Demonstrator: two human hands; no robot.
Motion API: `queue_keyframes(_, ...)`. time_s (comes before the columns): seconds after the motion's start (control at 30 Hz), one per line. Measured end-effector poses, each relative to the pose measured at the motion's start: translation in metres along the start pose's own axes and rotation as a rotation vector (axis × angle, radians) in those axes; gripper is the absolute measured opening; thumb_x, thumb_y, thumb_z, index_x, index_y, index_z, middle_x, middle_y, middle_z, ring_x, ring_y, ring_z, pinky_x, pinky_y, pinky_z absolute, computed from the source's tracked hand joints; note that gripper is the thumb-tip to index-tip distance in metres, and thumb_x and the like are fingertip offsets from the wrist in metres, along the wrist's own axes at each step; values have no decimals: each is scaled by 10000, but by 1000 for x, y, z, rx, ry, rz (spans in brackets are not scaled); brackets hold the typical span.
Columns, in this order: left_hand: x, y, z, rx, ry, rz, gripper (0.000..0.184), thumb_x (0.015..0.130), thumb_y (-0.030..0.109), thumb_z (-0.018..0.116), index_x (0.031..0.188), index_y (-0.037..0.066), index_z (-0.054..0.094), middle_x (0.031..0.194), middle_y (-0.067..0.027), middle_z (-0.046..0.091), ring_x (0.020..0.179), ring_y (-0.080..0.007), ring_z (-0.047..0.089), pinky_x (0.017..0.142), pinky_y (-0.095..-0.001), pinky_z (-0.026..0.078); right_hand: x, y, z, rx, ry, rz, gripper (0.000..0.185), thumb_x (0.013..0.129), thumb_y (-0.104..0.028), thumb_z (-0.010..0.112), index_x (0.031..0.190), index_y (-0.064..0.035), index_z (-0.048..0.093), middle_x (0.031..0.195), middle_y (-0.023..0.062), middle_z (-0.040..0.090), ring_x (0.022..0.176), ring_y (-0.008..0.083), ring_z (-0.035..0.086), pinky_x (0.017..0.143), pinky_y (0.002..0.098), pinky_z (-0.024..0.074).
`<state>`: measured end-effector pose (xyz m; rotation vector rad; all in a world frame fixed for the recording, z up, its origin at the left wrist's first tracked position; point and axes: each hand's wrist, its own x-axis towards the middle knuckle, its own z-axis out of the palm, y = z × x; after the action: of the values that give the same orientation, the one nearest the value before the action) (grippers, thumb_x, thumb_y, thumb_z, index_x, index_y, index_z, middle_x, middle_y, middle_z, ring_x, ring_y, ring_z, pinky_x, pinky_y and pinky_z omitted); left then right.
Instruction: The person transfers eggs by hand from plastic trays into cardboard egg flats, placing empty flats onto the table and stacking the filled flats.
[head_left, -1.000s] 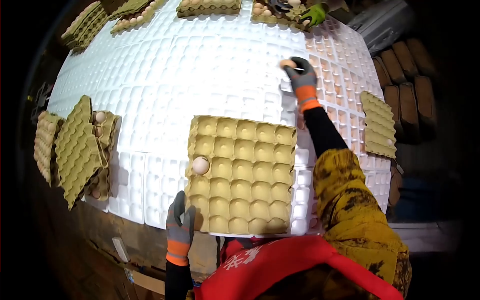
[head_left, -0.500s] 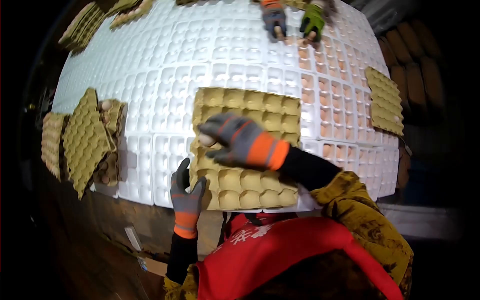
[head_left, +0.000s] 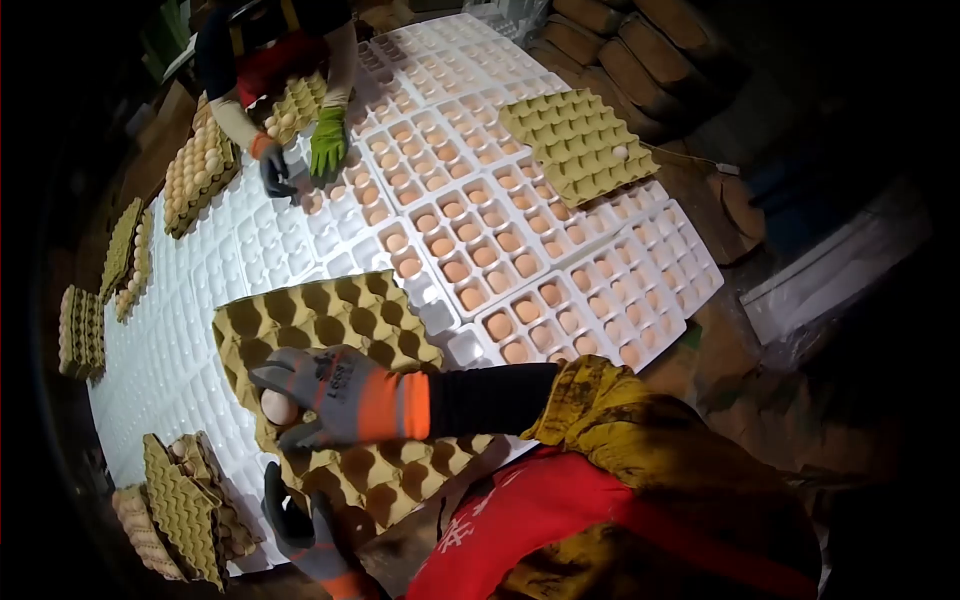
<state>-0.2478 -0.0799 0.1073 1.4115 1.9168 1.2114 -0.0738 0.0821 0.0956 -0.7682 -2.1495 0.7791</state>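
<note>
My right hand (head_left: 335, 392), in a grey and orange glove, is over the pulp egg tray (head_left: 410, 465). Its thumb and fingers close around an egg (head_left: 279, 406) near the tray's left side. Whether the egg touches the tray's cups, I cannot tell. At the tray's near left corner is my left hand (head_left: 308, 535), gloved alike, thumb and fingers apart with nothing between them. The cups of this tray that show hold no eggs. Beneath it lie white foam trays (head_left: 462, 345) with square pockets.
Brown eggs (head_left: 498, 325) fill foam pockets to the right. Another pulp tray (head_left: 580, 145) there carries one egg. Across the table, a co-worker's green glove (head_left: 328, 142) and grey glove (head_left: 273, 170) are over the foam trays. Stacked pulp trays (head_left: 180, 510) with eggs stand at the left.
My view has swung to the right, showing more of the egg-filled foam trays and the co-worker. My right hand stays around the egg over the pulp tray; my left remains at its corner.
</note>
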Motion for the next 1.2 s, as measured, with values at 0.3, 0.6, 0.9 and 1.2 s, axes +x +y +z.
queue_keyframes(0.3, -9, 75, 37, -200, 53, 78, 596, 862, -48, 638, 1437, -48, 481, 1384, -155, 571, 1209, -213, 570, 1012, -326, 460, -1, -7, -75, 78, 161, -164, 669, 831, -404, 768, 1337, -25, 547, 1244, 220, 633, 1080, 399, 640, 935, 453, 518)
queue_keyframes(0.6, -36, 92, 105, -393, -45, -113, 579, 822, -37, 686, 1381, -31, 535, 1358, -142, 565, 1280, -239, 540, 1070, -357, 439, -60, 21, -128, -43, -92, 66, 633, 842, -332, 768, 1370, -58, 554, 1229, 205, 656, 1049, 363, 667, 898, 422, 542)
queue_keyframes(0.9, -47, 88, 141, -389, -149, -56, 571, 852, -14, 648, 1407, -40, 514, 1405, -133, 567, 1261, -205, 554, 1009, -315, 475, -98, 45, -155, 49, -71, 104, 502, 886, -305, 741, 1304, -60, 612, 1069, 163, 699, 911, 317, 684, 780, 401, 558)
queue_keyframes(1.2, -53, 77, 151, -413, -184, -110, 550, 874, 24, 672, 1398, -45, 519, 1393, -143, 568, 1258, -217, 557, 1039, -339, 468, -101, 53, -159, 103, -113, 175, 502, 876, -339, 757, 1287, -76, 639, 1085, 155, 702, 926, 285, 698, 811, 382, 560)
